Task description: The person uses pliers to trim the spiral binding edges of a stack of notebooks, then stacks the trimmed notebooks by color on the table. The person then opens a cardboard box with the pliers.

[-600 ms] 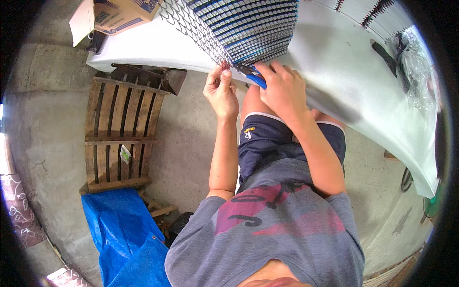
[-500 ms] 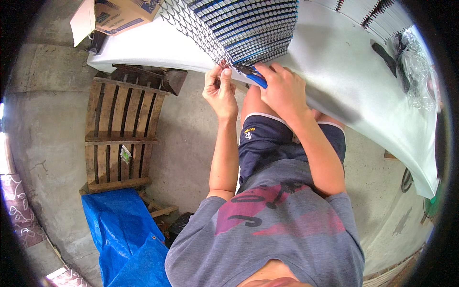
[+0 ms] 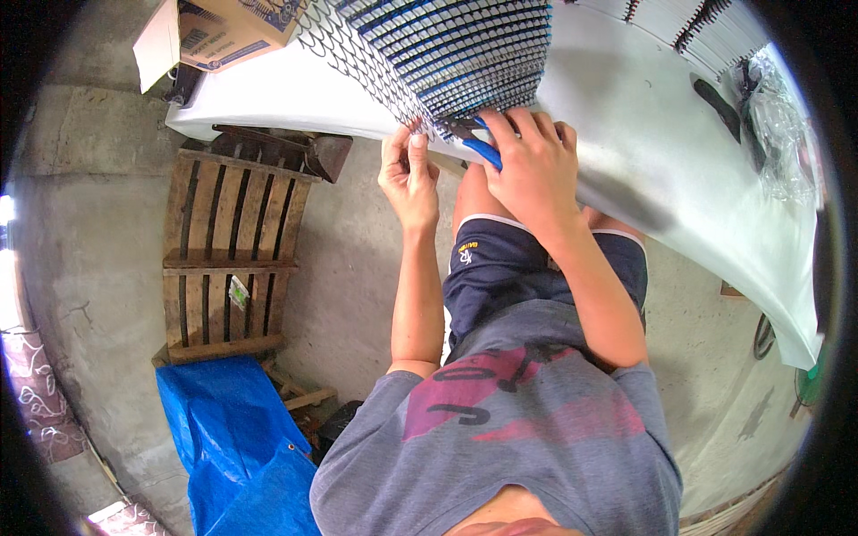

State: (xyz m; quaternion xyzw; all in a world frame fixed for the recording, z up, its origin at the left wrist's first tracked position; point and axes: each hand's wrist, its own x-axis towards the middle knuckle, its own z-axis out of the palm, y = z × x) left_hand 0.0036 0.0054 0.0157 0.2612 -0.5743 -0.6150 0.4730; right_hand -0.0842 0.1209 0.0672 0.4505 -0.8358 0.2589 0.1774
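A dark mesh with blue strands (image 3: 483,58) lies over the white-covered table, its near corner at the table's front edge. At that corner my left hand (image 3: 409,177) pinches the mesh edge between thumb and fingers. My right hand (image 3: 536,161) is closed around blue-handled pliers (image 3: 481,150). Their dark jaws point left at the mesh corner, close beside my left fingertips. Whether the jaws touch a strand I cannot tell.
A cardboard box (image 3: 234,36) stands at the far left of the white table cover (image 3: 617,98). Clear plastic wrap (image 3: 778,134) and a dark flat object (image 3: 718,109) lie at the right. On the floor at left are a wooden pallet (image 3: 234,201) and a blue tarp (image 3: 223,420).
The pliers' handles have spread apart a little and my right fingers have loosened. Their jaws have drawn slightly away from my left fingertips, which stay at the mesh corner.
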